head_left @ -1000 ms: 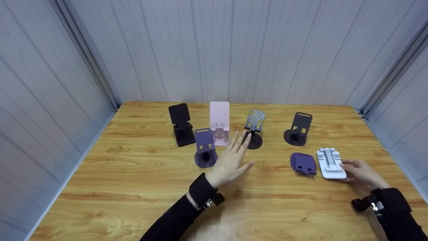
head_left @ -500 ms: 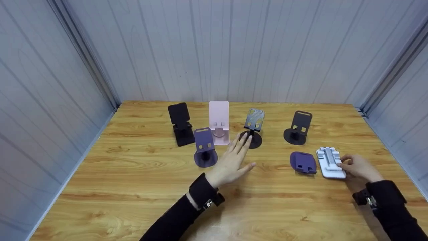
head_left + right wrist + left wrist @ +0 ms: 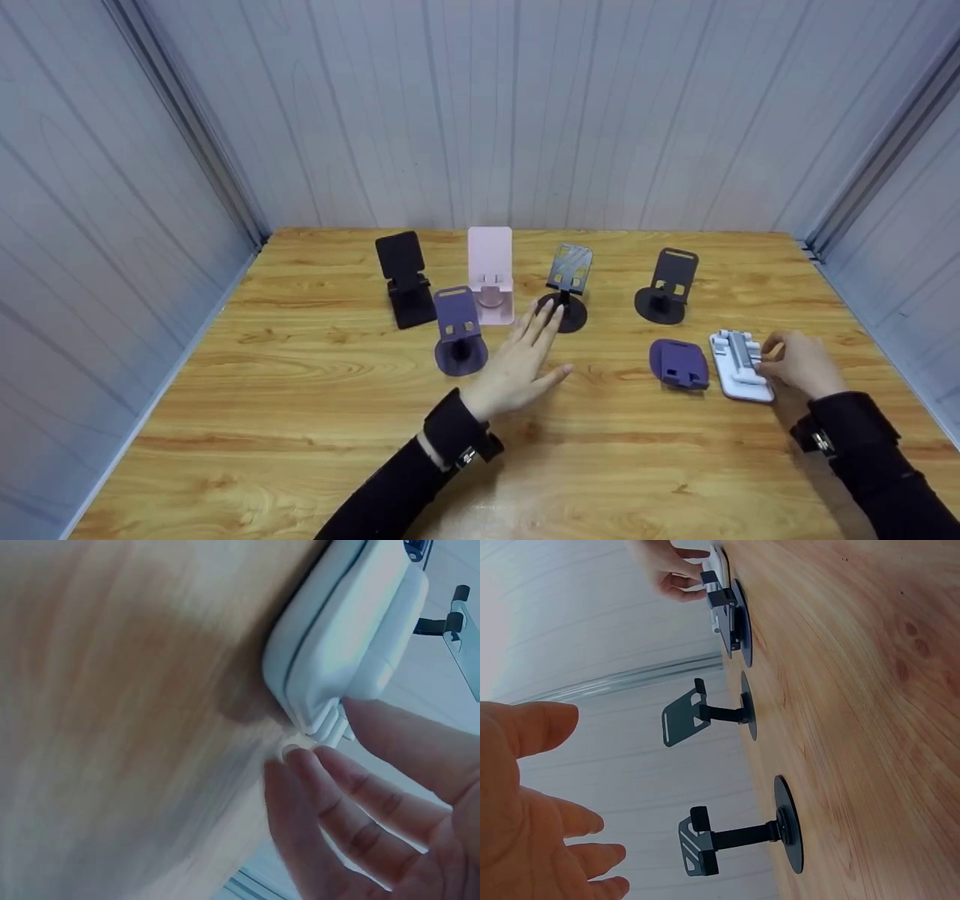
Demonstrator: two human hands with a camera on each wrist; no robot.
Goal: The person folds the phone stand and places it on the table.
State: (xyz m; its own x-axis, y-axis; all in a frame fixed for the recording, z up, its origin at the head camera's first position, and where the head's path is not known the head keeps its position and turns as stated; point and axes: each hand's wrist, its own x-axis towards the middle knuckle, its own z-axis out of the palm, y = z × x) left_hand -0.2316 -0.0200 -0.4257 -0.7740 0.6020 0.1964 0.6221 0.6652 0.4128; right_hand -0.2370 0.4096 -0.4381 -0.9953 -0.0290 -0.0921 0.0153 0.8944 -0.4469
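A white phone stand [image 3: 748,391] lies folded on the table at the right, its hinged arm on top. My right hand [image 3: 808,366] holds its right side, thumb by the arm and fingers bent at the edge; in the right wrist view the thumb [image 3: 405,742] meets the white bar, though finger contact is unclear. A folded purple phone stand [image 3: 681,363] lies just left of it. My left hand [image 3: 514,379] is spread with straight fingers and holds nothing. Its fingertips are near the round base of a grey cut-out phone stand [image 3: 573,262].
An upright purple phone stand [image 3: 457,311] is left of my left hand. Behind are a black stand [image 3: 400,255] and a pink stand [image 3: 490,251]. A dark grey stand [image 3: 676,270] stands farther right. Pale panel walls [image 3: 480,112] border the wooden table [image 3: 300,450].
My right hand has shifted up along the white phone stand's right side, its thumb now nearer the hinged arm. My left hand has stayed nearly in place.
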